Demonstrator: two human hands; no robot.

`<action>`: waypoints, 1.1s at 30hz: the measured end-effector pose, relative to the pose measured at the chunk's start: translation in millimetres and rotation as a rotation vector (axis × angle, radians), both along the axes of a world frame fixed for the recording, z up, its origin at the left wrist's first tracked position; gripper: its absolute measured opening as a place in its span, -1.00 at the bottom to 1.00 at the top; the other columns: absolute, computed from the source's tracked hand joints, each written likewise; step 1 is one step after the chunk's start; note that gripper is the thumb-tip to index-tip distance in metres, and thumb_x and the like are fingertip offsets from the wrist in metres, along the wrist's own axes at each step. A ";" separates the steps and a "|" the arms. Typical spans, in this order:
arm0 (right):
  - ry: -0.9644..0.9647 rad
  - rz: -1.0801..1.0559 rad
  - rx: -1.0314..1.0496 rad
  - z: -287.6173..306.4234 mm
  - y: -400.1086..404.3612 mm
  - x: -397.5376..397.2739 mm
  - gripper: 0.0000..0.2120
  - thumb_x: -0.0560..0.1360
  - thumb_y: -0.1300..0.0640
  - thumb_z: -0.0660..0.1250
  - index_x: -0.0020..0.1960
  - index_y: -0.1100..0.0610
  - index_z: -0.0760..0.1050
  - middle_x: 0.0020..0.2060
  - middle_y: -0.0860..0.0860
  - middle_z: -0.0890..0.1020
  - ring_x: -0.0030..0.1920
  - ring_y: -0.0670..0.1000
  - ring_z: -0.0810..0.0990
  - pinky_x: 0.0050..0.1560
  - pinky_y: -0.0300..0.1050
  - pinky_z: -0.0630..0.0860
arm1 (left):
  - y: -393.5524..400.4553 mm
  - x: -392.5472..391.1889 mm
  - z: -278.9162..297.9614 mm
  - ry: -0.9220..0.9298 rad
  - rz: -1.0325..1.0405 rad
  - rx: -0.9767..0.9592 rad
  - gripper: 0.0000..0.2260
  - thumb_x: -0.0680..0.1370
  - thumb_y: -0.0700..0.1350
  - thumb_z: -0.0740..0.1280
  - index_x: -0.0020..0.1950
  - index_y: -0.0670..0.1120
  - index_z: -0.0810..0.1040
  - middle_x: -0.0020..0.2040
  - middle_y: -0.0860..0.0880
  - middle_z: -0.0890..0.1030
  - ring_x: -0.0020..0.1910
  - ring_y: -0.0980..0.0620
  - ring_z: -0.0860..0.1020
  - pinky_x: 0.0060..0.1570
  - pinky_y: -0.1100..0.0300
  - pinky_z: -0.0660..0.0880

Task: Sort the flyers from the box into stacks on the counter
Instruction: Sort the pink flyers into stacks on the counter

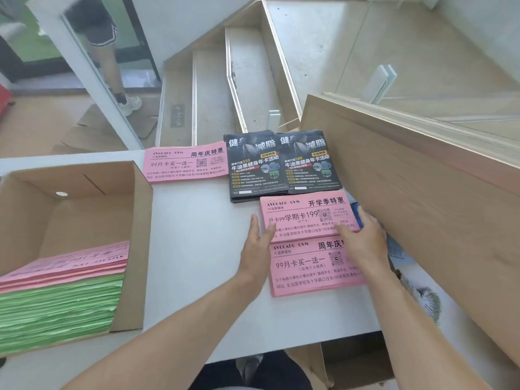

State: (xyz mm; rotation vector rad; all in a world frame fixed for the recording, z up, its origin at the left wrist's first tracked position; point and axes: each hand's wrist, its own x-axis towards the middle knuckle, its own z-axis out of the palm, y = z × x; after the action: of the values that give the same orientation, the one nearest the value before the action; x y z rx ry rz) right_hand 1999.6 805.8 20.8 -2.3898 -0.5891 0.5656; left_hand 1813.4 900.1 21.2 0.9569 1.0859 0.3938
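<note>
An open cardboard box (pixel 140 209) on the white counter (pixel 197 249) at the left holds a pile of pink flyers (pixel 84 261) over green flyers (pixel 56 308). Two black flyer stacks (pixel 281 164) lie at the back. A single pink flyer (pixel 185 161) lies left of them. Two pink stacks lie in front: the upper pink stack (pixel 304 212) and the lower pink stack (pixel 306 266). My left hand (pixel 256 249) touches the left edge of the upper pink stack with straight fingers. My right hand (pixel 363 237) rests with spread fingers on its right end.
A slanted wooden panel (pixel 408 206) borders the counter on the right. A blue object (pixel 358 213) peeks out beside my right hand. Stairs (pixel 239 80) descend beyond the counter, and a person's legs (pixel 112 66) stand at the far left. Flattened cardboard (pixel 92 130) lies on the floor.
</note>
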 end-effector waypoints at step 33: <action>-0.385 1.485 -0.308 48.5 226.7 -342.2 -0.71 0.64 -0.03 0.23 0.33 -0.16 0.54 0.18 -0.04 0.68 0.12 0.11 0.63 0.09 0.02 0.57 | 138.2 -369.9 36.7 0.793 -0.293 0.652 -0.70 0.61 0.15 0.30 0.35 0.26 0.47 0.24 0.29 0.56 0.24 0.19 0.51 0.27 0.08 0.45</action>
State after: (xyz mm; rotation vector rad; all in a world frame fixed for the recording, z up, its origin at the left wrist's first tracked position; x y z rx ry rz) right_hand 1657.3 1032.5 69.3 -1.9027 -2.6174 0.7631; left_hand 1443.6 1038.4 57.9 1.9280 1.5279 0.1073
